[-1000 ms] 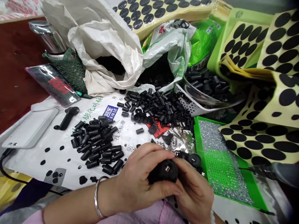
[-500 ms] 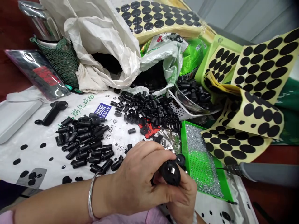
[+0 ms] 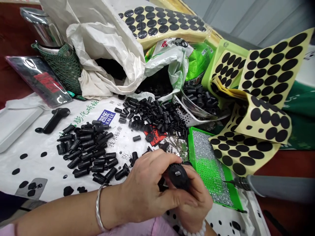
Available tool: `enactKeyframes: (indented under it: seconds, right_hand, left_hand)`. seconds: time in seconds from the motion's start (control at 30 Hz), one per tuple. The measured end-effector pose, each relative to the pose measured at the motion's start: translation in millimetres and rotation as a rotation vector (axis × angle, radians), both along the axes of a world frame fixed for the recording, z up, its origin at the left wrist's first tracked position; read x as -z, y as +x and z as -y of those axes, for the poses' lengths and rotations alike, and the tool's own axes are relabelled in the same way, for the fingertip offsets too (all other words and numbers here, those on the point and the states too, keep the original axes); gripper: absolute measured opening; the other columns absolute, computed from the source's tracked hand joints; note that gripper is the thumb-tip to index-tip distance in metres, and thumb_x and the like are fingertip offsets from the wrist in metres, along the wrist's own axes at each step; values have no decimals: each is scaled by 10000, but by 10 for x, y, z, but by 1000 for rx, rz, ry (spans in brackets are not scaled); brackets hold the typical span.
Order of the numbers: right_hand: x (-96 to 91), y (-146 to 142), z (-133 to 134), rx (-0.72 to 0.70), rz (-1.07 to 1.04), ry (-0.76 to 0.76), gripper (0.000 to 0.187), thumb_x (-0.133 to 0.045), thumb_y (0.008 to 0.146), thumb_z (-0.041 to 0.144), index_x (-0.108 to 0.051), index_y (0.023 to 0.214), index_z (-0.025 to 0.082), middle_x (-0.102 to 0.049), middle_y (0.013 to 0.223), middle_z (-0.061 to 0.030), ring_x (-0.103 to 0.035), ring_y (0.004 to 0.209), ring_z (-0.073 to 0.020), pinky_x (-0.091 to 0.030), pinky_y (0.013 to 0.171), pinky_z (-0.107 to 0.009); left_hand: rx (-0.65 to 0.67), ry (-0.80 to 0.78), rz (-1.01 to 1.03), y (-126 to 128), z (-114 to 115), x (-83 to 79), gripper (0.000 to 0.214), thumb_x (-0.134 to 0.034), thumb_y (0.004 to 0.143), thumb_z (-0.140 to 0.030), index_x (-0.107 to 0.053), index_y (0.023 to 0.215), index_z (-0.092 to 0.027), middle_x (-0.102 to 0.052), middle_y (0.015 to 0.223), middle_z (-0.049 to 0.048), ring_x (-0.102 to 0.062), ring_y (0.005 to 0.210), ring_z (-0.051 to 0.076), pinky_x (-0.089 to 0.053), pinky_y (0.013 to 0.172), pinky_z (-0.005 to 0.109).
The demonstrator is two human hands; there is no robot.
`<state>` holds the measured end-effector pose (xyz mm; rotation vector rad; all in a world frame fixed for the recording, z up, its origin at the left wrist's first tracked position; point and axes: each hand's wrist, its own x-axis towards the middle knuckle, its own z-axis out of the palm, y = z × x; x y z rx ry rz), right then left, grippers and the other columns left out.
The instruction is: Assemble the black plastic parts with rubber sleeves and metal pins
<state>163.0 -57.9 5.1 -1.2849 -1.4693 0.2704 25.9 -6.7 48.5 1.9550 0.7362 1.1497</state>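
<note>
A head-height view looks down on a crowded table where a person works with bare hands. Low in the middle, the left hand (image 3: pixel 145 193), with a silver bangle (image 3: pixel 98 209) on its wrist, and the right hand (image 3: pixel 197 200) meet around a black round part (image 3: pixel 178 175). The fingers of both hands are curled closed on it: the left thumb and fingers wrap it from the left and above, and the right hand cups it from below. Its flat end faces up and shows a small metal insert (image 3: pixel 177 172).

Just right of the hands lies a green tray (image 3: pixel 190 144) of tiny silvery screws. A grey power screwdriver (image 3: pixel 270 188) rests beyond it, its tip near the tray's lower edge. To the left, on a printed white sack (image 3: pixel 36 154) spread over the table, lies a heap of black plastic sleeves (image 3: pixel 91 150). A second heap (image 3: pixel 157 114) lies further back. Yellow sheets of black round pads (image 3: pixel 265 75) fan out at the right.

This grip probably works best with the part pinched firmly at its sides and the insert's face left uncovered and level. Keeping the hands low over the sack, close to the tray, would likely stop a dropped piece from rolling into the heaps.
</note>
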Motion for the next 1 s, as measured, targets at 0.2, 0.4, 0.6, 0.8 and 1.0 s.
enactKeyframes:
  seconds: [0.2, 0.4, 0.6, 0.8, 1.0]
  right_hand:
    - [-101, 48, 1, -30, 145, 25, 276, -592, 714, 98, -543, 967, 196, -604, 811, -27, -576, 745, -147, -496, 653, -271]
    - [-157, 61, -17, -3, 245, 22, 246, -610, 717, 121, -548, 948, 179, -612, 758, -18, -582, 647, -121, -482, 568, -230]
    - [-285, 75, -35, 28, 417, -1, 145, -577, 767, 183, -529, 897, 140, -551, 648, -7, -517, 536, -96, -424, 467, -206]
    - [-340, 19, -137, 85, 498, 9, 71, -527, 812, 187, -551, 838, 125, -562, 624, -23, -526, 536, -115, -425, 487, -236]
    - [-284, -42, -204, 126, 636, 21, 152, -500, 848, 203, -579, 930, 102, -599, 680, -51, -564, 602, -141, -439, 533, -253]
  left_hand:
    - [32, 107, -7, -94, -36, 1, 264, -507, 848, -169, -557, 1094, -88, -576, 965, 110, -552, 883, 151, -479, 776, 249]
    - [2, 212, -97, -140, -36, 59, 324, -528, 819, -63, -539, 1138, -115, -605, 1053, 86, -568, 969, 119, -463, 876, 192]
    - [128, 355, -306, -214, -34, 47, 497, -461, 871, -189, -318, 1339, -103, -454, 1302, 151, -459, 1174, 198, -420, 971, 296]
    - [-24, 312, -329, -123, -52, 140, 539, -443, 851, -67, -289, 1360, -157, -466, 1310, 99, -498, 1146, 164, -405, 987, 248]
    - [-180, 28, -203, -46, -76, 341, 399, -444, 876, -139, -444, 1272, -186, -620, 1134, 50, -616, 976, 146, -506, 834, 195]
